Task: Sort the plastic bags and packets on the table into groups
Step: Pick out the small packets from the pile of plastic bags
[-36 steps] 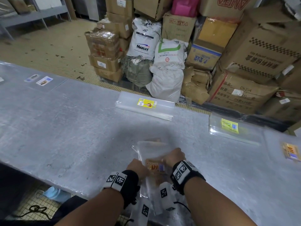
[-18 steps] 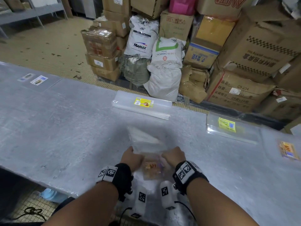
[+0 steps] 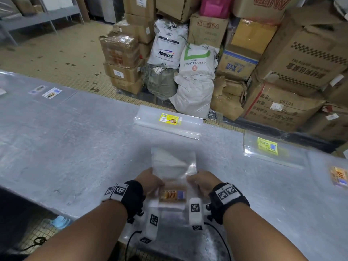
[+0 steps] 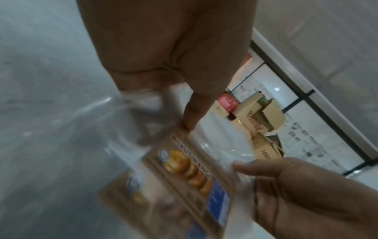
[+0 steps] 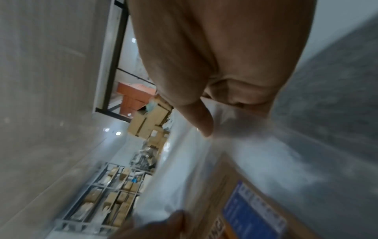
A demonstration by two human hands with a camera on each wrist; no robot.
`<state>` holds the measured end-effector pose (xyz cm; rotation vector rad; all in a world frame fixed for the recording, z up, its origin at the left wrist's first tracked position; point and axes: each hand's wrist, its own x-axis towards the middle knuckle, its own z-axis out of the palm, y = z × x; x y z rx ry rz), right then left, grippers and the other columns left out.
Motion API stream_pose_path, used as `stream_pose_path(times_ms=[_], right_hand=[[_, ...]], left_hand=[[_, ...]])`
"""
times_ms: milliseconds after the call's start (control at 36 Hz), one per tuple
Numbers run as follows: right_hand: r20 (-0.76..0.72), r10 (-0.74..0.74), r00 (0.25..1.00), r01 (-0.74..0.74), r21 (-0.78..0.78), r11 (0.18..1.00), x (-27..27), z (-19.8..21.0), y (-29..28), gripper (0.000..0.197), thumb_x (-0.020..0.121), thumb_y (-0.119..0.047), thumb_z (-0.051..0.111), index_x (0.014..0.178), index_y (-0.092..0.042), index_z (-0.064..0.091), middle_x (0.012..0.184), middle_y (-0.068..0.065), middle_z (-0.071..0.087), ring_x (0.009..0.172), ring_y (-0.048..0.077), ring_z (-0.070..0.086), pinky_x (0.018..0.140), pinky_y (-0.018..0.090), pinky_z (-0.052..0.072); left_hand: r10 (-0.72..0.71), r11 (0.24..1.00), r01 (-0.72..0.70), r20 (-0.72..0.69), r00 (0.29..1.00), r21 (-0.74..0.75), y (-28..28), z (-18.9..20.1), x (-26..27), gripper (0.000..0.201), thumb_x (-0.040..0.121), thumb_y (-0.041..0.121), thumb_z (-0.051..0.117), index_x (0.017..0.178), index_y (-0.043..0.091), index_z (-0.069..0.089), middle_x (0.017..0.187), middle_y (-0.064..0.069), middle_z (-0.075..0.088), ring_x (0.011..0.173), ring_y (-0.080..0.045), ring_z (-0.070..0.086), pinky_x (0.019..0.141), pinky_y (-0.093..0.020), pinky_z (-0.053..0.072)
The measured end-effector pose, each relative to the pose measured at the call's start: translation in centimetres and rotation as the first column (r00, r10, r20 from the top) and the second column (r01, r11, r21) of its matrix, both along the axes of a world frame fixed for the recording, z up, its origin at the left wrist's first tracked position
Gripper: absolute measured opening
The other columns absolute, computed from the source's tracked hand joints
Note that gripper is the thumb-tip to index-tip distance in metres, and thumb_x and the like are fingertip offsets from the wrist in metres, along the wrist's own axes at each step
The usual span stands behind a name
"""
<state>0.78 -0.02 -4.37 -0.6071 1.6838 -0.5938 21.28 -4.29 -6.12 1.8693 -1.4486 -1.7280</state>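
Both hands, left hand and right hand, clamp their grip on the brown-label packet; I see it has lifted upright since 1.0 s ago. Destination: likely the matching pile.

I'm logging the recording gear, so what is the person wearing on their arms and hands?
Both forearms are bare, with no sleeves. Each wrist carries a black strap bearing white square tags with black coded patterns. White blocks with the same markings hang beneath, trailing thin black cables. The left hand and right hand are gloveless.
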Motion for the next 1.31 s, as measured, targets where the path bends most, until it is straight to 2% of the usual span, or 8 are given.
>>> stream_pose_path(times_ms=[56,333,444,528,667,806,972,1306], right_hand=[[-0.011,-0.005,1.000,0.004,-0.106,0.994,0.4,0.6,-0.5,0.023,0.080,0.007,0.058,0.099,-0.005,0.064,0.098,0.017,0.069,0.083,0.028,0.066,0.068,0.037,0.059],[-0.114,-0.141,0.983,0.048,-0.584,0.810,0.5,6.2,-3.2,0.026,0.090,0.000,0.057,0.098,-0.024,0.056,0.105,0.004,0.067,0.101,0.024,0.065,0.086,0.043,0.056],[-0.193,-0.151,0.970,-0.010,-0.646,0.763,0.2,7.6,-3.3,0.017,0.091,-0.003,0.056,0.105,-0.014,0.055,0.104,0.008,0.067,0.097,0.023,0.067,0.088,0.044,0.056],[-0.263,-0.138,0.955,-0.076,-0.665,0.743,0.1,8.0,-3.2,0.018,0.095,-0.005,0.053,0.112,-0.011,0.053,0.099,-0.003,0.064,0.090,0.008,0.064,0.082,0.024,0.056],[-0.240,-0.153,0.959,-0.061,-0.699,0.712,0.6,8.3,-2.8,0.025,0.099,-0.006,0.048,0.118,-0.021,0.056,0.107,-0.012,0.064,0.094,-0.003,0.061,0.073,0.012,0.052],[-0.275,-0.220,0.936,-0.056,-0.733,0.678,1.0,8.4,-2.9,0.018,0.100,-0.013,0.046,0.116,-0.019,0.053,0.106,-0.009,0.062,0.097,0.006,0.062,0.086,0.029,0.054],[-0.287,-0.278,0.917,-0.058,-0.785,0.617,0.6,8.4,-2.8,0.011,0.101,-0.010,0.046,0.108,-0.018,0.050,0.091,-0.017,0.054,0.077,-0.010,0.056,0.063,0.003,0.045],[-0.241,-0.213,0.947,-0.025,-0.715,0.698,0.8,6.8,-2.6,0.014,0.097,-0.014,0.058,0.105,-0.020,0.048,0.097,-0.012,0.059,0.091,0.002,0.059,0.078,0.019,0.050]], left_hand=[[0.002,0.994,0.004,0.051,0.999,-0.113,-0.4,0.8,-0.3,0.063,0.079,0.012,0.074,0.136,0.002,0.048,0.125,-0.015,0.061,0.105,-0.030,0.062,0.082,-0.032,0.052],[0.002,0.785,-0.076,-0.119,0.993,-0.615,-2.6,7.1,-1.3,0.016,0.084,0.017,0.074,0.093,0.020,0.060,0.091,0.007,0.065,0.086,-0.011,0.059,0.072,-0.021,0.046],[-0.016,0.783,-0.121,-0.214,0.977,-0.610,-3.7,8.3,-1.1,0.031,0.082,0.025,0.075,0.107,0.015,0.062,0.102,0.002,0.070,0.096,-0.012,0.065,0.083,-0.027,0.051],[0.011,0.734,-0.113,-0.155,0.988,-0.669,-4.2,9.0,-1.5,0.025,0.085,0.022,0.071,0.106,0.011,0.061,0.102,-0.005,0.068,0.097,-0.022,0.062,0.086,-0.036,0.050],[0.023,0.696,-0.098,-0.114,0.993,-0.712,-4.0,9.0,-2.6,0.015,0.096,0.011,0.060,0.105,0.022,0.056,0.090,0.016,0.061,0.082,0.002,0.057,0.063,-0.002,0.039],[0.049,0.644,-0.125,-0.123,0.991,-0.755,-3.6,9.2,-3.5,0.012,0.098,0.014,0.054,0.110,0.017,0.052,0.095,0.010,0.060,0.083,-0.003,0.056,0.064,-0.001,0.037],[0.049,0.608,-0.132,-0.130,0.990,-0.782,-3.3,9.6,-3.8,0.009,0.098,0.011,0.053,0.105,0.013,0.048,0.088,0.008,0.057,0.079,0.003,0.053,0.061,0.002,0.037],[-0.027,0.690,-0.058,-0.106,0.994,-0.721,-3.1,8.1,-3.3,0.020,0.098,0.013,0.057,0.115,0.012,0.046,0.093,0.011,0.057,0.086,-0.009,0.059,0.069,-0.009,0.044]])
